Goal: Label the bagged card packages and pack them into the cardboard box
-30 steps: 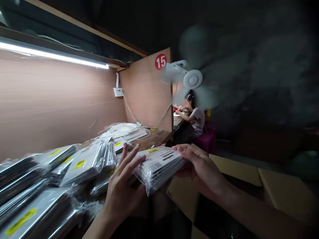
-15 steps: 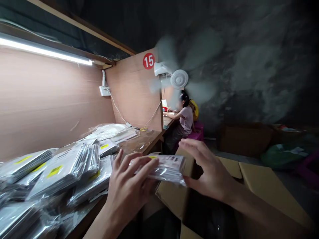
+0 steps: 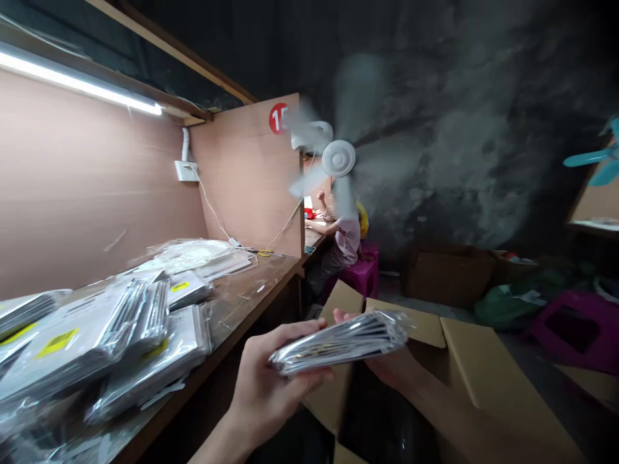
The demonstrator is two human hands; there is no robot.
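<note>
Hands both closed on one bundle of plastic-wrapped packets [image 3: 338, 345], held between them at chest level over the open carton. My left hand [image 3: 273, 383] wraps round the near end; my right hand [image 3: 394, 368] cups under the far end, its fingers [image 3: 345, 316] showing just behind the bundle's upper edge. Long axis runs crosswise to my view, rising slightly from left hand to right, the bundle's thin edge turned toward me. Left hand sits nearer the counter [image 3: 246, 299], with its piles of similar packets [image 3: 111, 338] on my left; right hand sits nearer the cardboard carton [image 3: 488, 367], whose raised flaps stand open just below and to the right of the bundle.
</note>
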